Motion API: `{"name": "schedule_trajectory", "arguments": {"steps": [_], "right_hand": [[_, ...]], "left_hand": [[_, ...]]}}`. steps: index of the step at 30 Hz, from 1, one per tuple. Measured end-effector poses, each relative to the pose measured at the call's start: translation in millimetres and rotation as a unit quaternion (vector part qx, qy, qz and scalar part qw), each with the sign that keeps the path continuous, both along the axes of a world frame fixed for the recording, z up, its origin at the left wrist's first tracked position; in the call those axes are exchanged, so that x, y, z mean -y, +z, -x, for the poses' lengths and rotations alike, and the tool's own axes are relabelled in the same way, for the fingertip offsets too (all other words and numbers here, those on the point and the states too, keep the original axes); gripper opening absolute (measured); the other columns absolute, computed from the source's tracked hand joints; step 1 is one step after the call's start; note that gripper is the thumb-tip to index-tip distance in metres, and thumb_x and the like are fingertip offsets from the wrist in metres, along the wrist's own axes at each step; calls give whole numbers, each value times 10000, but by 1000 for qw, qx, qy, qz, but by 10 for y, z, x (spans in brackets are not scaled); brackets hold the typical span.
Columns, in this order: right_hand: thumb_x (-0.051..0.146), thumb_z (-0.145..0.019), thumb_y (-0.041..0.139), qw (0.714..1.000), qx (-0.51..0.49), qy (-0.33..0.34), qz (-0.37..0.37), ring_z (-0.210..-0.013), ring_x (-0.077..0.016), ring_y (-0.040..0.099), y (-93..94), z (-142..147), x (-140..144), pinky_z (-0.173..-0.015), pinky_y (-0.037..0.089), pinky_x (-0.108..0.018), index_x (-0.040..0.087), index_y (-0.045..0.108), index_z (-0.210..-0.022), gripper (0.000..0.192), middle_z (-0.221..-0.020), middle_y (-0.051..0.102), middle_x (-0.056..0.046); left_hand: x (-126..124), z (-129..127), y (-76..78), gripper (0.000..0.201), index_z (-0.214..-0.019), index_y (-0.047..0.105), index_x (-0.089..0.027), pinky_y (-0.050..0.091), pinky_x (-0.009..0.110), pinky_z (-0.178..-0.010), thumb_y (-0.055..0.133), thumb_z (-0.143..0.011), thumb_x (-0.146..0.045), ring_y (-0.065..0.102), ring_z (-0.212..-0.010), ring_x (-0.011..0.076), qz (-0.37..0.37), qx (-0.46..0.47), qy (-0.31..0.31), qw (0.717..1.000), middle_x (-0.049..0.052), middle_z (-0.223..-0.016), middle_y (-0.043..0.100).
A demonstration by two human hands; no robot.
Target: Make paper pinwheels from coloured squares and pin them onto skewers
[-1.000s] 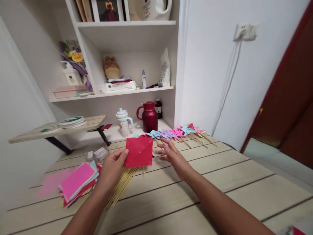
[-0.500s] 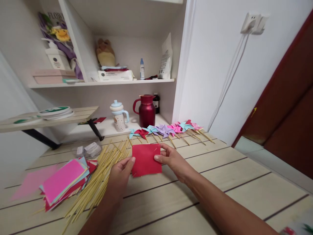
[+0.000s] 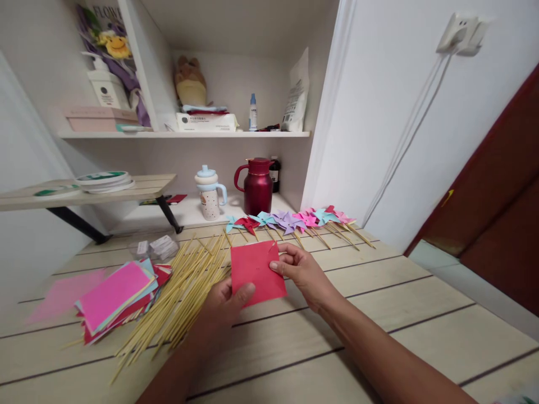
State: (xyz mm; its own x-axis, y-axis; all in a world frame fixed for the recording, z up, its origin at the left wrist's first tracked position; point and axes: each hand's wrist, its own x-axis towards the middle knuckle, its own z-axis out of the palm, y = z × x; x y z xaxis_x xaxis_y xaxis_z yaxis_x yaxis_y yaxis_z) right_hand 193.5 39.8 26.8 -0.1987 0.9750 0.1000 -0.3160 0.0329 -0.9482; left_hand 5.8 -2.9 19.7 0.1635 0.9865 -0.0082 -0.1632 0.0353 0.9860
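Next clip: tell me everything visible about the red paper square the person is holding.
The red paper square is a thin, plain, matte sheet, one solid colour, roughly square and lying nearly flat just above the wooden table. A short slit seems to run in from its upper right corner. The left hand pinches its lower left edge, thumb on top; the right hand grips its right edge near that corner. Bamboo sticks lie just to its left, and a row of finished pinwheels lies behind it.

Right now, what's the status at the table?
Left hand and right hand both pinch red paper square. Skewers alongside, not blocking.
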Motion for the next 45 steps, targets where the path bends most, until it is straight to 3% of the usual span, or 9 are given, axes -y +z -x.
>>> {"name": "schedule_trajectory", "arguments": {"steps": [5, 13, 17, 24, 29, 33, 38, 45], "right_hand": [[300, -631, 858, 1000, -1, -1, -14, -584, -113, 610, -9, 8, -11, -610, 485, -244, 189, 682, -837, 292, -659, 690, 29], [320, -619, 869, 1000, 5, -19, -5, -586, -114, 611, 4, 10, -6, -605, 491, -239, 186, 678, -812, 304, -652, 682, 25], [325, -639, 861, 1000, 6, -15, -12, -617, -123, 620, 0, 9, -4, -634, 499, -249, 183, 680, -814, 289, -682, 696, 11], [345, -660, 846, 999, 18, -19, -20, -619, -134, 614, -21, 5, -10, -639, 478, -260, 191, 687, -818, 272, -692, 704, 6], [381, -650, 845, 999, 33, -28, -24, -638, -160, 620, -28, -1, -13, -649, 485, -289, 200, 689, -817, 292, -710, 707, -7], [381, -653, 842, 999, 37, -30, -26, -634, -158, 609, -40, -4, -21, -654, 482, -291, 197, 691, -817, 289, -689, 692, -3], [360, -670, 833, 999, 37, -27, -28, -653, -156, 598, -62, -2, -33, -663, 468, -292, 198, 697, -824, 261, -709, 687, -4], [387, -709, 791, 994, 75, -47, -60, -607, -144, 516, -61, -18, -42, -599, 410, -280, 202, 701, -750, 210, -641, 607, 17]], "left_hand": [[13, -35, -40, 378, -971, 777, -159, 517, 397, -863, 743, -725, -445, 710, -866, 292, -31, -29, 45, 998, 94, -921, 785], [-29, 5, -75, 385, -1027, 764, -173, 520, 351, -839, 687, -784, -462, 697, -907, 275, -17, -45, 10, 999, 70, -956, 781], [5, -10, -42, 401, -1038, 756, -173, 513, 336, -823, 628, -827, -489, 690, -878, 259, -10, -44, 23, 999, 66, -946, 778], [64, -57, 69, 428, -827, 779, -194, 473, 337, -828, 498, -891, -511, 649, -821, 259, -60, -106, 94, 988, 54, -839, 768], [89, -68, 97, 428, -752, 784, -231, 439, 347, -938, 516, -864, -545, 630, -1027, 304, -78, -80, 133, 985, 65, -898, 773], [62, -31, 5, 600, -677, 774, -241, 442, 372, -927, 376, -882, -641, 646, -957, 314, -77, -100, 93, 988, 73, -774, 763], [22, -7, -100, 745, -690, 766, -235, 422, 362, -939, 215, -893, -694, 639, -932, 295, -85, -93, 70, 990, 85, -805, 759], [61, -26, -43, 723, -700, 743, -218, 450, 367, -891, 217, -905, -670, 654, -839, 283, -71, -80, 65, 992, 82, -747, 742]]}}
